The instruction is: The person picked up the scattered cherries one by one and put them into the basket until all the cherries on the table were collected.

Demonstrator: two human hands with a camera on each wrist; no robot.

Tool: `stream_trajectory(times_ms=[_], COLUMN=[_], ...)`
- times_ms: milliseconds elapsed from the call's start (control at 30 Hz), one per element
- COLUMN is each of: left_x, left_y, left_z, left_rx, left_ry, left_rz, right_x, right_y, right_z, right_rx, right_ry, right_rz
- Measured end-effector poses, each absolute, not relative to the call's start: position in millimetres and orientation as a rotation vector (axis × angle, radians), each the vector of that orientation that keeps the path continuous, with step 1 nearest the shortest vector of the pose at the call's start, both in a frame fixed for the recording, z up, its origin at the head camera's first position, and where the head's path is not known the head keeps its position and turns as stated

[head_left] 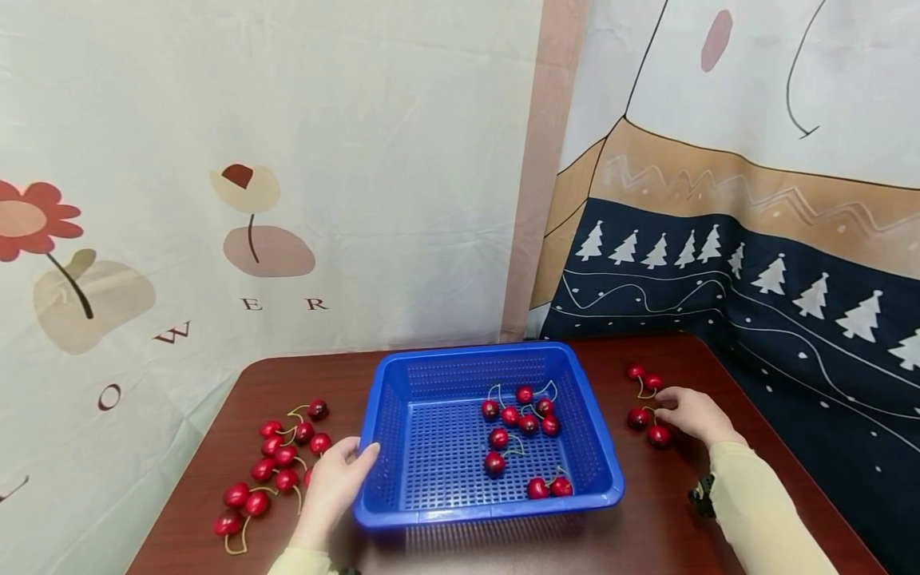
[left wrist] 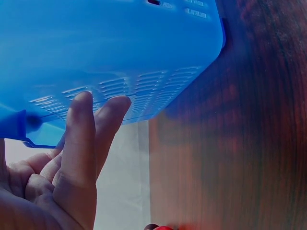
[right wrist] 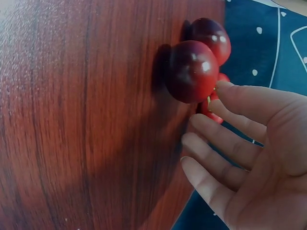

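My left hand [head_left: 333, 481] holds the left rim of a blue plastic basket [head_left: 489, 513], its thumb at the rim. In the left wrist view two fingers [left wrist: 80, 139] lie along the perforated outer wall. Inside the basket, toward its right side, lie several red cherries [head_left: 528, 424] with stems. At the table's right, my right hand [head_left: 695, 415] reaches to a joined pair of dark red cherries [head_left: 659, 436]. In the right wrist view its thumb and forefinger are slightly apart beside the stem, and the other fingers are loosely bent. Both cherries still rest on the table.
Another cherry pair [head_left: 653, 382] lies just behind, near the right hand. Several more cherries [head_left: 256, 502] are spread left of the basket, close to the left hand. The dark brown wooden table [head_left: 316, 372] backs onto a printed curtain [head_left: 402, 200].
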State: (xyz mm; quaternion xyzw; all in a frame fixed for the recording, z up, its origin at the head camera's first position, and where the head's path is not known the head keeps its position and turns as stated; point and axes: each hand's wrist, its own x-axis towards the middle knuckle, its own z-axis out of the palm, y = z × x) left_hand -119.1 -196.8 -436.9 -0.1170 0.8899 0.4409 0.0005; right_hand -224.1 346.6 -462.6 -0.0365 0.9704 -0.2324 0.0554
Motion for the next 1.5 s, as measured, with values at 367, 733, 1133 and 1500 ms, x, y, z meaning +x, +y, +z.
stream_trajectory(times_ms=[367, 733, 1133, 1500], left_x=[-119.5, -119.1, -118.4, -118.4], left_y=[-196.7, -196.6, -196.7, -196.4], left_z=[-436.9, -435.9, -435.9, -434.5], left_rx=[-0.377, -0.364, -0.36, -0.357], left_ry=[2.786, 2.796, 2.795, 2.794], left_rz=[1.395, 1.394, 1.394, 1.39], right_x=[-230.6, -235.7, -231.0, -223.6], right_y=[340.3, 336.1, 336.6, 342.6], right_z=[-464.8, -469.8, -470.3, -463.8], right_rx=[-0.08, -0.049, 0.007, 0.011], right_ry=[2.94, 2.936, 2.925, 2.9], right_rz=[-0.672, -0.617, -0.661, -0.707])
